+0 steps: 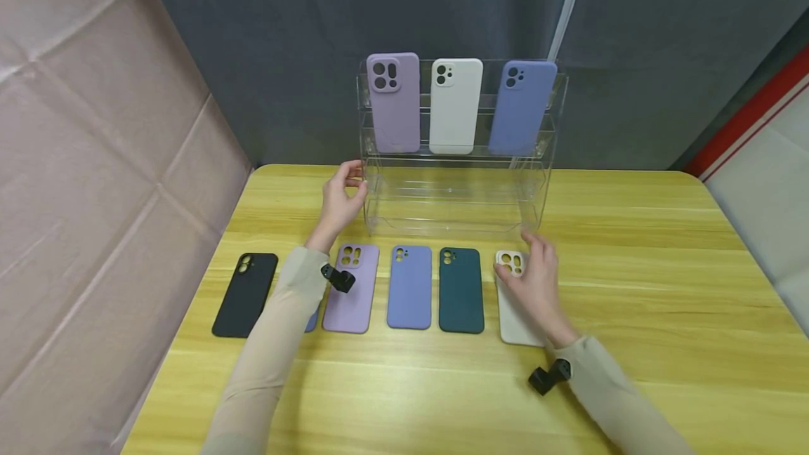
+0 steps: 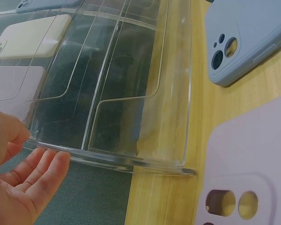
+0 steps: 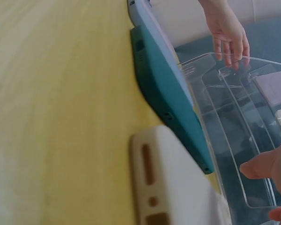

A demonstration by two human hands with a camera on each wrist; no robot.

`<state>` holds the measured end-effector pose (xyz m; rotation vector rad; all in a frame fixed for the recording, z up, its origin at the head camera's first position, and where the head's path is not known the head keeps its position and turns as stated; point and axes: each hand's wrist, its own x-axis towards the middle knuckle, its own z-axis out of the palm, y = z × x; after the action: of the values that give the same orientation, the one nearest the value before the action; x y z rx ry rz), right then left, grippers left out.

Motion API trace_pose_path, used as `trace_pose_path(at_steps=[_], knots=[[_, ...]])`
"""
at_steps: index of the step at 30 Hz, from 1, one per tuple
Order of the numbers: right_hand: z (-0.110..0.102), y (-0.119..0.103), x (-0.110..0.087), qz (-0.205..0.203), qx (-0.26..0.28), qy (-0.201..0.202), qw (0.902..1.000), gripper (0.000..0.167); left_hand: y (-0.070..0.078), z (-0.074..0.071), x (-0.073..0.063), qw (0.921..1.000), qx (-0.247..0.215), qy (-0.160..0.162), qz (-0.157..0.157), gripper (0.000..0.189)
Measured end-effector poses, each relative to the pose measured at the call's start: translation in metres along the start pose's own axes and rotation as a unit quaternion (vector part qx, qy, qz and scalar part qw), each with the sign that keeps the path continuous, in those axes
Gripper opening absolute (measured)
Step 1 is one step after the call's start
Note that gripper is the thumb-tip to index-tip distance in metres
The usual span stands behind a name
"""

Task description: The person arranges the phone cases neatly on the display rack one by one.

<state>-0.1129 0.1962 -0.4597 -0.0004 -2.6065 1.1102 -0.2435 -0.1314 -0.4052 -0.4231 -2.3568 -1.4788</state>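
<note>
A clear tiered display stand (image 1: pixel 451 202) stands at the back of the table. In its upper part are a light purple phone case (image 1: pixel 395 114), a white phone case (image 1: pixel 455 107) and a blue-violet phone case (image 1: pixel 522 109). My left hand (image 1: pixel 343 201) is at the stand's left side, thumb and fingertips right at the side edge (image 2: pixel 107 158), fingers parted. By the stand's lower right front corner is my right hand (image 1: pixel 536 281), fingers spread, holding nothing. It overlaps an off-white phone case (image 1: pixel 517 318) lying on the table.
Along the table lie a black phone case (image 1: pixel 243 300), a partly hidden blue case (image 1: pixel 312 321), a light purple case (image 1: pixel 354 300), a blue-violet case (image 1: pixel 409 293) and a dark green case (image 1: pixel 461 293). A grey curtain (image 1: pixel 284 76) hangs behind; a pale padded wall (image 1: pixel 95 195) borders the left.
</note>
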Motion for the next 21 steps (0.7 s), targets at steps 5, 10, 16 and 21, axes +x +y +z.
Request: trace_pose_path(at_steps=[5,10,16,21], knots=[[0.0003,0.0014,-0.0031,0.026,-0.019,-0.031,0.9990,0.076,0.0002,-0.0003,-0.0002,1.0000,-0.001,-0.002,-0.003,0.035],[0.0013,0.0020,-0.0020,0.040,-0.043,-0.052,0.9969,0.077,-0.0003,-0.0002,-0.0001,1.0000,-0.007,0.000,-0.002,0.034],[0.0023,0.0020,-0.0007,0.077,-0.073,-0.082,0.9910,0.078,-0.0013,0.0004,0.0002,1.0000,-0.007,0.000,-0.002,0.034],[0.0027,0.0021,0.0014,0.088,-0.097,-0.092,0.9871,0.081,-0.0010,0.0000,0.0002,1.0000,-0.005,0.001,0.002,0.034]])
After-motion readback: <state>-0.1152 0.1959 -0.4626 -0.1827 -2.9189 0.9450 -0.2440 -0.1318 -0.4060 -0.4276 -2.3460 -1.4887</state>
